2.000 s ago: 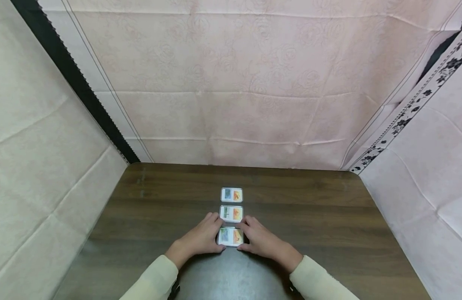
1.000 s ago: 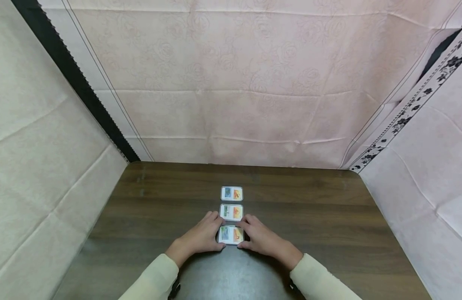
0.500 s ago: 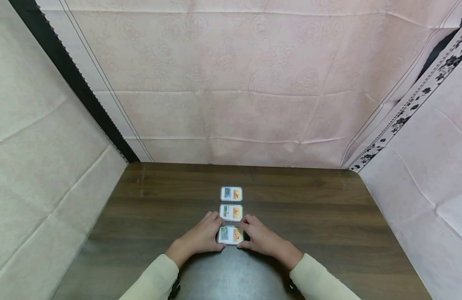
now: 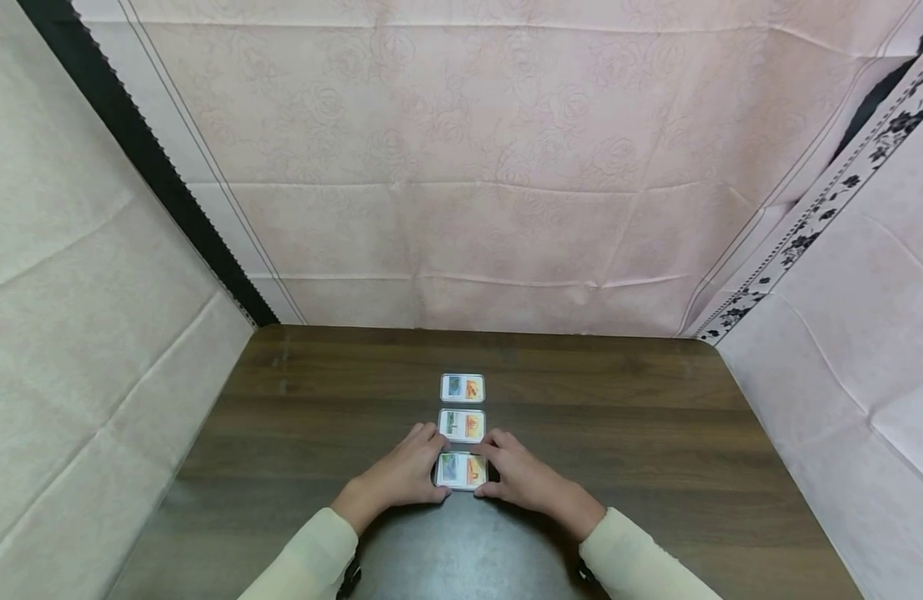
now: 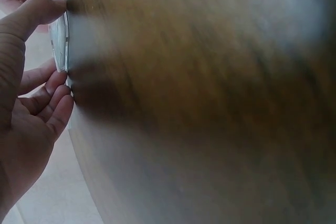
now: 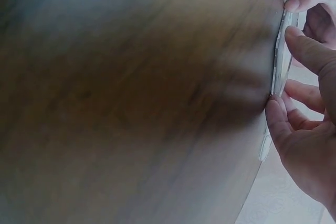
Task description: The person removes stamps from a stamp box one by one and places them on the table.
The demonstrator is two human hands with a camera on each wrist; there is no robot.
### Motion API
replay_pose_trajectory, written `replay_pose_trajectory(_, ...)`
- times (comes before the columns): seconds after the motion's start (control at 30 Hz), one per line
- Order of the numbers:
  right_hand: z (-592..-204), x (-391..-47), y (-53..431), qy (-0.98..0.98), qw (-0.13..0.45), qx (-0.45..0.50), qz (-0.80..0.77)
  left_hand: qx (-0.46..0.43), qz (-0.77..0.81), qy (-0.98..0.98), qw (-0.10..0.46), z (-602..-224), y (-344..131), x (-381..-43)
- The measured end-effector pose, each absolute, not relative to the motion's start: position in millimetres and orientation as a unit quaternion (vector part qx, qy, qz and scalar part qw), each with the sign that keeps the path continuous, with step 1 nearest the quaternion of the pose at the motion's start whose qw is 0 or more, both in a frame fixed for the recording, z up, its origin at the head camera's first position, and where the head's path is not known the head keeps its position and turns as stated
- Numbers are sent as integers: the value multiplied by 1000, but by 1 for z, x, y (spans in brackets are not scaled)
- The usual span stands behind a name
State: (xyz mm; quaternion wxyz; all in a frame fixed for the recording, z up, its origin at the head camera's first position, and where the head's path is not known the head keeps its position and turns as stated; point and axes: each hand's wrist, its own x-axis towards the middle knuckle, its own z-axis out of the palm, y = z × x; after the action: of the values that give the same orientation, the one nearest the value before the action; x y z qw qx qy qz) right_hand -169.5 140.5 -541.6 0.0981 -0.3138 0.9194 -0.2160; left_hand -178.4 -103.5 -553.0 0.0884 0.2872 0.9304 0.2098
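Three small flat clear plastic cases with picture cards lie in a column on the table [image 4: 626, 433]. My left hand [image 4: 403, 473] holds the left side of the nearest case [image 4: 461, 472], its thumb at the near edge and fingers at the side and far corner. Mirroring it, my right hand [image 4: 524, 478] holds the right side of that same case. In the left wrist view the case [image 5: 59, 35] shows edge-on, flat on the wood between thumb and fingers. The right wrist view also has the case [image 6: 281, 51] edge-on, with thumb and fingertips against it.
Beyond the hands lie the middle case [image 4: 462, 426] and the far case [image 4: 463, 388], spaced apart in line. A pale cloth [image 4: 469, 167] hangs behind the table's far edge. Further light cloths hang at the left [image 4: 93, 350] and right [image 4: 859, 350].
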Motion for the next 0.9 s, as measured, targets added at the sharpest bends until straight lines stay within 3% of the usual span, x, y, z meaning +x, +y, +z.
replay_pose_trajectory(0.9, -541, -168, 139, 921, 104, -302, -222, 296, 198, 931, 87, -552, -102, -179)
